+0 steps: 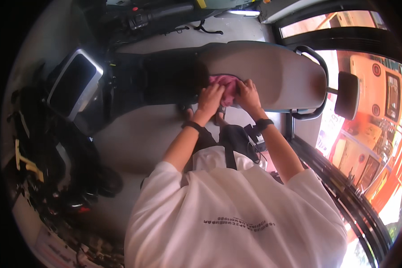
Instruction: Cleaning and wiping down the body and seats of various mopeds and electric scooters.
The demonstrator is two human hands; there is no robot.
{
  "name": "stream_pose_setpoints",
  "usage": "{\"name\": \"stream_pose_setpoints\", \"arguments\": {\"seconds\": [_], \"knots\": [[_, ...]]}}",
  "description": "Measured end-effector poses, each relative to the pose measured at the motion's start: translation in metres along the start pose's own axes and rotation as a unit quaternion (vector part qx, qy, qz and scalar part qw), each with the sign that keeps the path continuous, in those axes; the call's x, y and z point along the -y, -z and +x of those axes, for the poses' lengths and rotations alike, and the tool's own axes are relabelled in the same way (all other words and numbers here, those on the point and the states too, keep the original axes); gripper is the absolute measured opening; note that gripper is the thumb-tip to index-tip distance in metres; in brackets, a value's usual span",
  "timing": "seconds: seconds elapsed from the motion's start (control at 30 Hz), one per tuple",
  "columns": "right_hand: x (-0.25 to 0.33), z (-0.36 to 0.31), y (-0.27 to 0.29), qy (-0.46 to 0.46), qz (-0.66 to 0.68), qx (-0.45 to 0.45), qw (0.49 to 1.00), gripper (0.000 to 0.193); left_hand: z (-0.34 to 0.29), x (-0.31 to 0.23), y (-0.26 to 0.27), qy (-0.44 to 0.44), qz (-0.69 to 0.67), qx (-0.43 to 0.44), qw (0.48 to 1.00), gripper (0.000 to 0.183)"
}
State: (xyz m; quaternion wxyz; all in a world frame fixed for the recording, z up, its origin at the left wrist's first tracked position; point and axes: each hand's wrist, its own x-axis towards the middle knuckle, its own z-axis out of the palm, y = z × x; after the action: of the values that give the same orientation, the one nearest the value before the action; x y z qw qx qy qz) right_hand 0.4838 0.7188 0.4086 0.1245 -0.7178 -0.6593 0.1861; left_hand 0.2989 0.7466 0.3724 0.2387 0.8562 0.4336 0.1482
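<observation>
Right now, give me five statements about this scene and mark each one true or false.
1. The left hand and the right hand are both on the pink cloth. True.
2. A curved black rail rounds the picture-right end of the long seat. True.
3. The long seat is bright red. False: it is a dull grey-brown.
4. Both wrists are bare. False: each has a dark band around it.
5. The person wears a white shirt. True.

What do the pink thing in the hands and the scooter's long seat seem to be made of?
Pink cloth: soft fabric, matte, judging by its crumpled folds.
Seat: probably vinyl or something leather-like, low-sheen, given its smooth, softly shaded surface.
</observation>
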Motion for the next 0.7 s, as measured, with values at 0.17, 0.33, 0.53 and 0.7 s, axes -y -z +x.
{"name": "stream_pose_setpoints", "arguments": {"seconds": [0.17, 0.33, 0.53, 0.7], "knots": [[0.055, 0.013, -0.009, 0.011, 0.01, 0.038, 0.999, 0.038, -0.019, 0.068, 0.021, 0.058, -0.115, 0.021, 0.991, 0.034], [0.027, -0.007, 0.015, -0.048, -0.054, 0.06, 0.996, 0.046, 0.015, 0.046, 0.047, -0.039, -0.156, 0.029, 0.987, 0.022], [-0.051, -0.052, 0.049, -0.134, -0.117, -0.06, 0.982, 0.038, 0.041, 0.005, 0.009, -0.17, 0.027, 0.007, 0.985, 0.021], [-0.035, -0.045, 0.031, -0.059, -0.104, -0.017, 0.993, 0.036, 0.047, -0.014, 0.002, -0.125, 0.004, 0.019, 0.992, 0.019]]}}
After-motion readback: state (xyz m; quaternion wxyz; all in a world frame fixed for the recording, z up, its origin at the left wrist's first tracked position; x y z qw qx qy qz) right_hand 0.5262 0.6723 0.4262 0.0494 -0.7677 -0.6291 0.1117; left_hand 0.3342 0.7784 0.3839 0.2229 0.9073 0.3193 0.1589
